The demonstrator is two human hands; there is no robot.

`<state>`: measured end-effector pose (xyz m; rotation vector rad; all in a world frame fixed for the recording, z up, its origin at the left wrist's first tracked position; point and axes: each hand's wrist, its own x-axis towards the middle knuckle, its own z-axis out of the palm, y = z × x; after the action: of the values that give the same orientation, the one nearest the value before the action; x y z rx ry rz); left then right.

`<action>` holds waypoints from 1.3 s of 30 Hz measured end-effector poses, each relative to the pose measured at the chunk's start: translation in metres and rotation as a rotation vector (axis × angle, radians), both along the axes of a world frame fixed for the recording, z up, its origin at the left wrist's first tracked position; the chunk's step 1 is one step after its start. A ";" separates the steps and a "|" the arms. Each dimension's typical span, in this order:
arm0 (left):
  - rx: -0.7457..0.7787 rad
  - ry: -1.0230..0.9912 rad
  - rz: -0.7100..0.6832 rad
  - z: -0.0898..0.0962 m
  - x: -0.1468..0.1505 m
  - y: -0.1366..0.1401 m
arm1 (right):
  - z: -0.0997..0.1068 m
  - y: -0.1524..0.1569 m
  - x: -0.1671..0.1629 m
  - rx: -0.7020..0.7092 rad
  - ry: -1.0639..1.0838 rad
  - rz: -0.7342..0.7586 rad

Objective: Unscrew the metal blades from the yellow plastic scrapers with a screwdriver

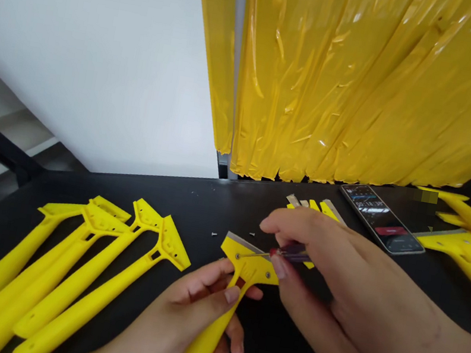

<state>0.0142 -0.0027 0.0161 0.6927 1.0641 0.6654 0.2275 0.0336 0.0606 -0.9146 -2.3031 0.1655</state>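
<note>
On the black table (125,189), yellow scrapers (93,299) lie bunched at the left. Up in the middle is another scraper (252,271), and I have the left hand's (196,302) grip closed around its handle. A phone (384,219) lies past my right hand (348,286). That hand's grip pinches a small screwdriver (293,253), its tip at a screw (238,256) in the scraper. Two tiny loose screws (214,234) lie nearby.

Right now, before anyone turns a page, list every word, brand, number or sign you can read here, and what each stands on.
"00:18:3…", blurred, last digit unclear: on the dark rectangular phone with a glass screen.
Red button on it: label too small to read.
Rest of its screen: small text, unreadable.
Yellow plastic scraper in the left hand: nothing readable.
</note>
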 end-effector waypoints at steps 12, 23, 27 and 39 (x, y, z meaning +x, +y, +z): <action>-0.002 0.002 -0.001 -0.008 -0.004 0.001 | 0.001 -0.002 0.002 -0.031 0.000 0.101; -0.021 0.026 -0.082 -0.011 -0.006 -0.003 | -0.001 -0.004 0.000 -0.055 0.016 -0.014; 0.009 0.044 -0.025 -0.005 -0.003 -0.001 | 0.000 -0.001 -0.003 -0.053 -0.039 -0.020; -0.056 0.050 -0.058 -0.006 -0.004 -0.003 | -0.002 -0.002 0.002 -0.107 0.003 0.026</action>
<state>0.0105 -0.0055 0.0096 0.6915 1.1007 0.5691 0.2294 0.0316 0.0585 -0.9366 -2.3224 0.3044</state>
